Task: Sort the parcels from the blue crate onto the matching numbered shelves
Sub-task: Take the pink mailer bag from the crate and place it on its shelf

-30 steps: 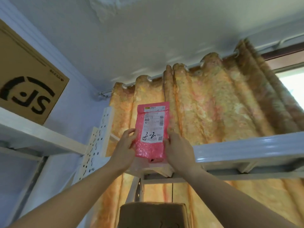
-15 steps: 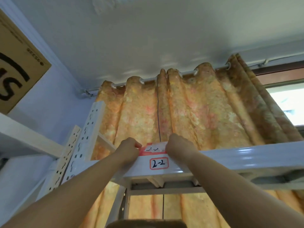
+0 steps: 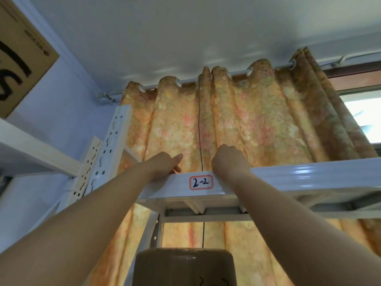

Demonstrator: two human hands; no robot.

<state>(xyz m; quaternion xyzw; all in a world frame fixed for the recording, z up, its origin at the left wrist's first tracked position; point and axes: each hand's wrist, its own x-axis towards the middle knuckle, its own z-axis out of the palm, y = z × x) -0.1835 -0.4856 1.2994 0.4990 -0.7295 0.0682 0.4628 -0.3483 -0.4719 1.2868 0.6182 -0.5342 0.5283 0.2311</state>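
A white metal shelf (image 3: 299, 178) crosses the view above me, with a red-framed label "2-2" (image 3: 201, 182) on its front beam. My left hand (image 3: 165, 165) and my right hand (image 3: 228, 162) both reach over that beam, one on each side of the label. Their fingers lie on top of the shelf, out of sight. Only a thin pink sliver of the parcel (image 3: 176, 170) shows under my left hand; the rest is hidden by the beam. The blue crate is not in view.
A brown cardboard box (image 3: 183, 267) sits on the level below, right under my arms. A large printed carton (image 3: 20, 65) stands on the white rack (image 3: 37, 149) at left. Perforated uprights (image 3: 111, 145) stand between the racks. An orange curtain (image 3: 247, 124) hangs behind.
The pink parcel was upright in both hands, was then laid flat on the 2-2 shelf, and is now pushed back almost out of sight. Both hands moved forward over the beam.
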